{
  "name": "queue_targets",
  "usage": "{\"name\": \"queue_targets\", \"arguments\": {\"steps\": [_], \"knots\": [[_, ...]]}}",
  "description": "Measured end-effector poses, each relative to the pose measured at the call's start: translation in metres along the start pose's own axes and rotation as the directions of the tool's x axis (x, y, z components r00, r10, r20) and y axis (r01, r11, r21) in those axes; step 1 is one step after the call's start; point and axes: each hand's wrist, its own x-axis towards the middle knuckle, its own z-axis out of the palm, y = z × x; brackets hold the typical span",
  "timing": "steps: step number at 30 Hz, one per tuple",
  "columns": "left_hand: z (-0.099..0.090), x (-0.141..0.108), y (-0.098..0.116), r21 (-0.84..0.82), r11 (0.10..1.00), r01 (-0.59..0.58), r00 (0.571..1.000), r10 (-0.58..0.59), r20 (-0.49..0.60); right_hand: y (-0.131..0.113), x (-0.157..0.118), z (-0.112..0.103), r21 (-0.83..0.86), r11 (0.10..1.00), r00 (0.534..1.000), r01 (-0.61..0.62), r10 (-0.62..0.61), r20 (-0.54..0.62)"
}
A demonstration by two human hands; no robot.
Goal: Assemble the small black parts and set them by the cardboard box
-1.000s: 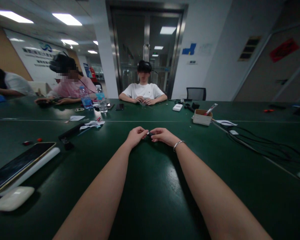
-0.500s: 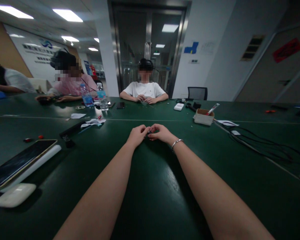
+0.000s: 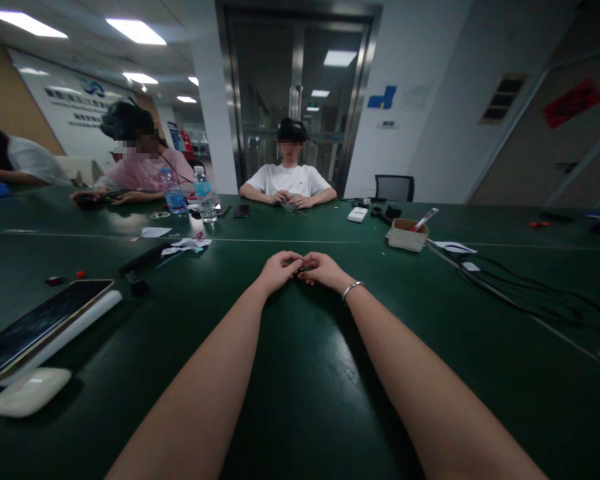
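Note:
Over the middle of the green table (image 3: pixel 300 387), my left hand (image 3: pixel 281 272) and my right hand (image 3: pixel 323 271) meet at their fingertips. Both are closed in a pinch around a small dark object (image 3: pixel 299 270), mostly covered by the fingers and too small to name. A silver bracelet (image 3: pixel 353 289) circles my right wrist. Both forearms stretch forward across the tabletop.
At the left lie a phone (image 3: pixel 45 327) and a white rounded case (image 3: pixel 30 392). Two water bottles (image 3: pixel 206 197) stand farther back. A small box (image 3: pixel 407 237) and black cables (image 3: pixel 530 283) are at the right. Across the table sits a person (image 3: pixel 291 180); others sit at the left.
My fingertips have shifted slightly and the two hands sit a little closer together around the small dark object. The rest looks the same.

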Motion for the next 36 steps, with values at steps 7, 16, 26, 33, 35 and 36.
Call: {"name": "queue_targets", "arguments": {"steps": [7,16,26,33,35,36], "knots": [[-0.001,0.0,-0.001,-0.038,0.999,0.012,1.0,-0.013,-0.015,-0.006,-0.006,0.004,0.195,0.98,0.999,-0.034,0.029,0.027],[-0.002,-0.002,0.002,0.09,0.996,0.013,0.994,-0.002,-0.113,-0.012,-0.006,0.009,0.08,0.995,0.998,-0.053,0.052,0.023],[-0.007,-0.006,0.013,0.453,0.883,0.12,0.974,-0.017,-0.224,-0.01,-0.005,0.015,-0.282,0.959,0.98,-0.001,-0.055,-0.19],[-0.01,-0.009,0.018,0.652,0.734,0.191,0.972,-0.051,-0.228,-0.013,-0.004,0.017,-0.522,0.847,0.957,0.1,-0.225,-0.181],[-0.01,-0.009,0.017,0.655,0.73,0.195,0.973,-0.059,-0.224,-0.014,-0.005,0.018,-0.534,0.839,0.962,0.1,-0.22,-0.165],[-0.011,-0.008,0.016,0.652,0.733,0.196,0.973,-0.066,-0.219,-0.015,-0.005,0.018,-0.533,0.84,0.965,0.1,-0.213,-0.156]]}}
